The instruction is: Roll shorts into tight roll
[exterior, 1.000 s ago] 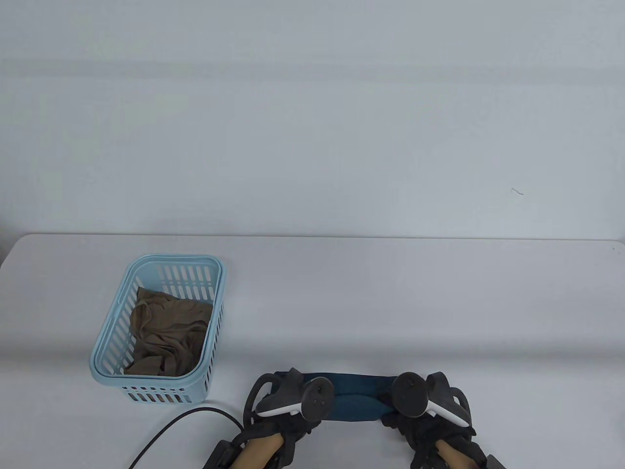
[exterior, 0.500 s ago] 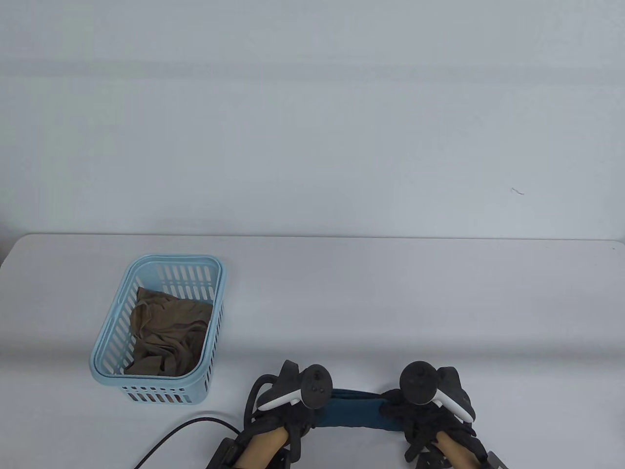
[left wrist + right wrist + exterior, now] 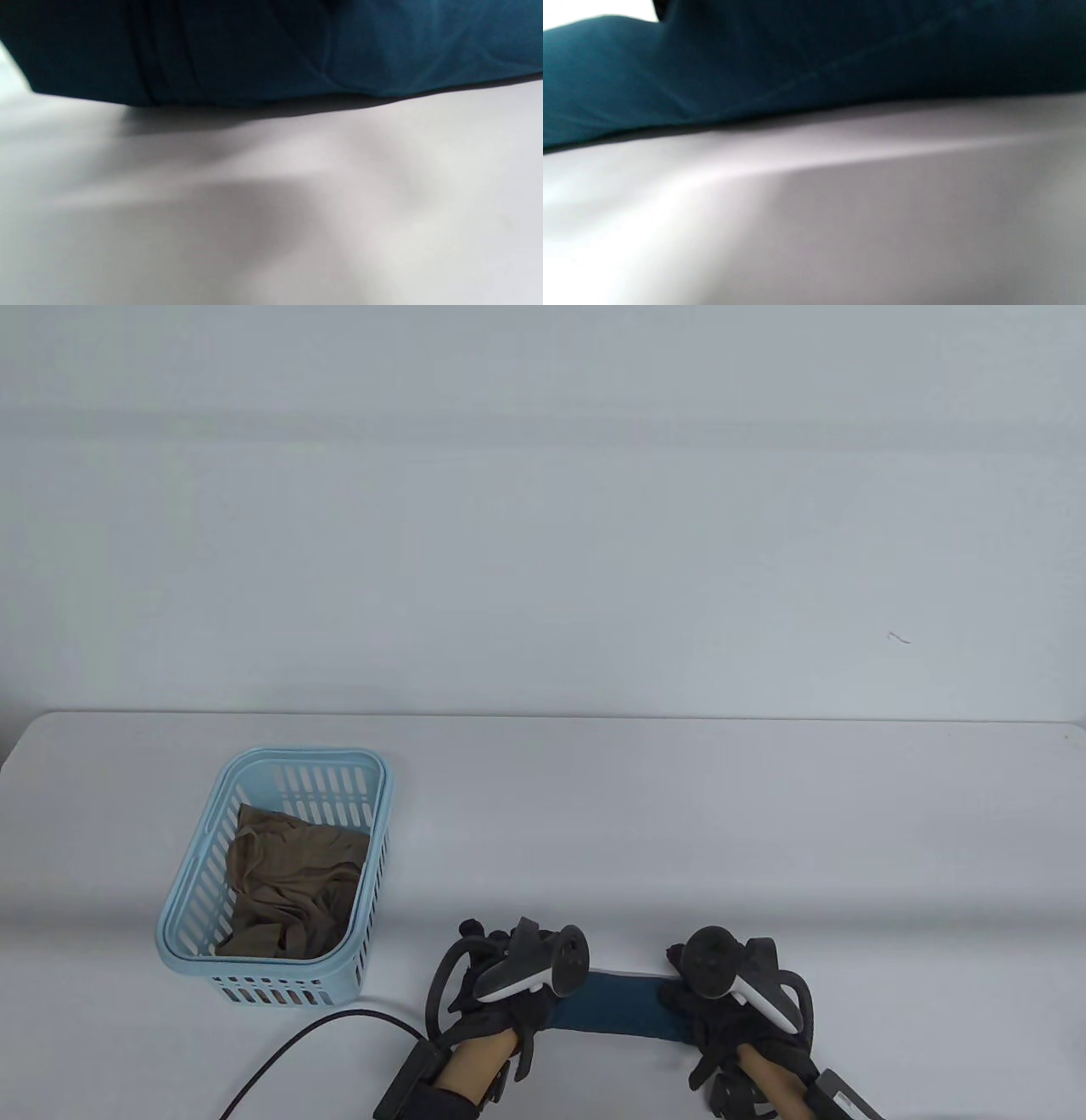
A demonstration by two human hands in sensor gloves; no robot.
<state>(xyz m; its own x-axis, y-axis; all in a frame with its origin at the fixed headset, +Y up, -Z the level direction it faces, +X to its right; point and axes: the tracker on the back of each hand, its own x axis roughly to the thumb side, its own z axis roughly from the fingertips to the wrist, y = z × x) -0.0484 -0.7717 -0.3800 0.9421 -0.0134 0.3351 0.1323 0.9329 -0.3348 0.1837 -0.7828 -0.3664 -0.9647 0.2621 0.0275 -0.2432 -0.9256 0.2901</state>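
Shorts [image 3: 618,1005], dark teal, lie near the table's [image 3: 679,814] near edge as a narrow band running left to right, one hand on each end. Both wrist views show the same cloth close up, bulging just above the white top with a thin shadow under it, so it looks already wound into a low roll. By the look of the soft folds and seams it is a light, limp knit: it should give under the fingers, hold no shape of its own, and spring loose if let go. The best purchase is probably at the two ends, with pressure spread along the roll so that the middle does not sag or unwind.

At the band's left end the left hand [image 3: 501,1010] covers the cloth; the right hand [image 3: 721,1010] covers the right end. Trackers and dark gloves hide the fingers in the table view, and neither wrist view shows any, so whether either hand is curled round the cloth or only pressing flat cannot be told.

Well apart to the left and a little farther off stands a pale blue slotted basket [image 3: 182,912]. In it lies a crumpled brown garment [image 3: 293,882], filling most of the floor. A black cable [image 3: 322,1035] curves over the table near the basket's near side.
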